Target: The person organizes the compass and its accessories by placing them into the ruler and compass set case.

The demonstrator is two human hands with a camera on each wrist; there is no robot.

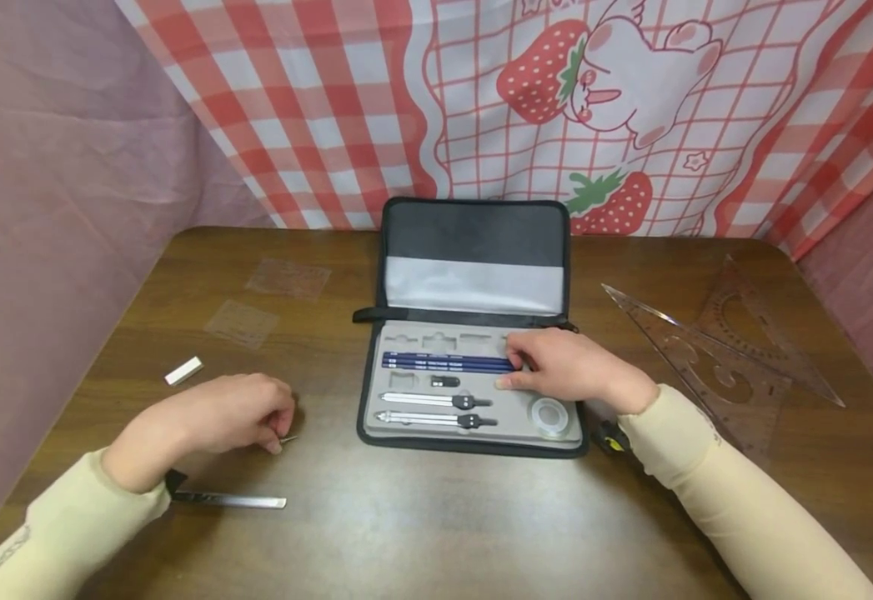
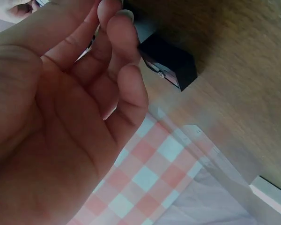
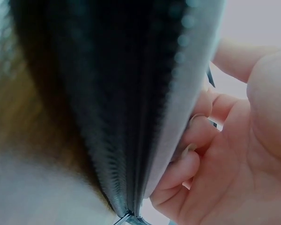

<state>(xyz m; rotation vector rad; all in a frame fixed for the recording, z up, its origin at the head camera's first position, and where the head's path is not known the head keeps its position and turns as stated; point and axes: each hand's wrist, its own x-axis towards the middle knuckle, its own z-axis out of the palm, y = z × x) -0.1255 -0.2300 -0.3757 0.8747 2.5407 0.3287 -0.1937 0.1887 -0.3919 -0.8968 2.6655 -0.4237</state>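
In the head view an open zip case [image 1: 474, 451] lies on the table, its grey tray [image 1: 511, 433] facing up. My right hand [image 1: 559, 367] is over the tray's right part, curled fingers and thumb at the right ends of blue pencils [image 1: 444, 363], which it hides. The right wrist view shows its fingers [image 3: 196, 136] against the case's grey edge. Left of the case my left hand [image 1: 226, 417] pinches a thin, short metal piece [image 1: 290, 438] just above the table. Two silver compasses [image 1: 424, 400], a small black piece [image 1: 445, 381] and a round clear disc [image 1: 549, 417] sit in the tray.
A white eraser [image 1: 183, 371] and two clear sheets [image 1: 243, 323] lie at left. A dark and silver bar [image 1: 233, 500] is near my left wrist. Two clear set squares [image 1: 721, 367] overlap at right. Checked cloth [image 1: 316, 108] hangs behind the table.
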